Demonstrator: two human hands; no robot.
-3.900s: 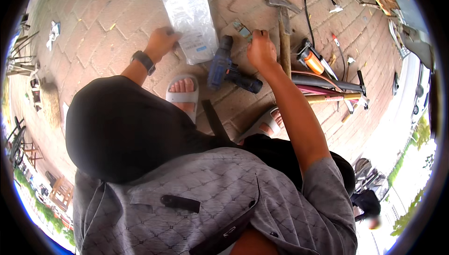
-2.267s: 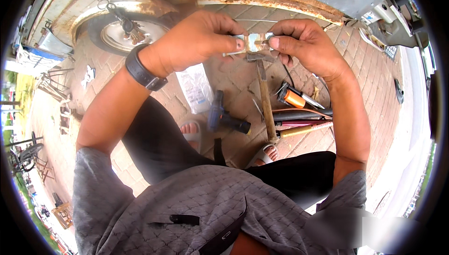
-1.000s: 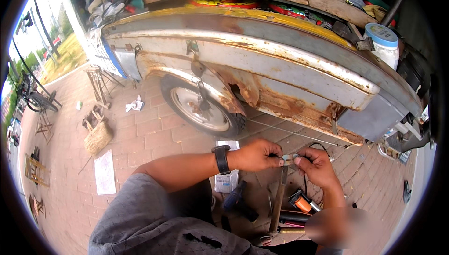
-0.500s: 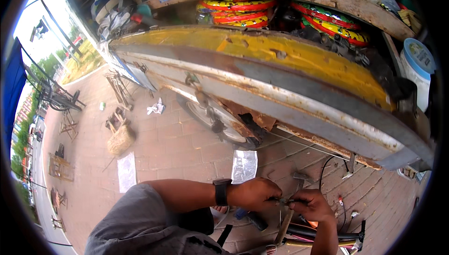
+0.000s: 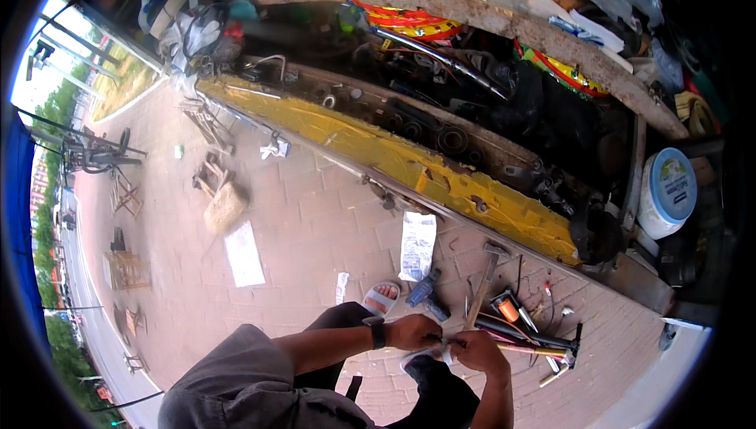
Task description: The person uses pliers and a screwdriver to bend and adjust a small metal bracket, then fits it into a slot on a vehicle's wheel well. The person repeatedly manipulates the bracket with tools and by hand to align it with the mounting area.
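Observation:
In front of my body, my left hand point(image 5: 413, 332) and my right hand point(image 5: 479, 352) meet fingertip to fingertip, both closed in a pinch. Between them is something small, too tiny and blurred to name. A dark watch is on my left wrist. Beyond the fingers, on the brick paving, lies a hammer point(image 5: 481, 286) with a wooden handle; its near end is hidden by my hands. Left of it is a blue and dark power-tool-like object point(image 5: 425, 290). Several tools lie to the right, among them an orange and black cylinder point(image 5: 508, 309) and a black-handled bar point(image 5: 543, 339).
A yellow-edged cart tray point(image 5: 378, 158) crosses ahead, holding metal parts. Behind it are red and yellow rings point(image 5: 425, 24) and a wooden beam point(image 5: 520, 12). A white tub with blue lid point(image 5: 668, 193) stands right. Silvery sheet point(image 5: 417, 245), white sheet point(image 5: 245, 254) and stools point(image 5: 126, 270) occupy the paving.
My viewpoint has shifted, so the cart's inside shows more and its side less. Both hands stay together, pinching, and sit slightly farther left in the picture.

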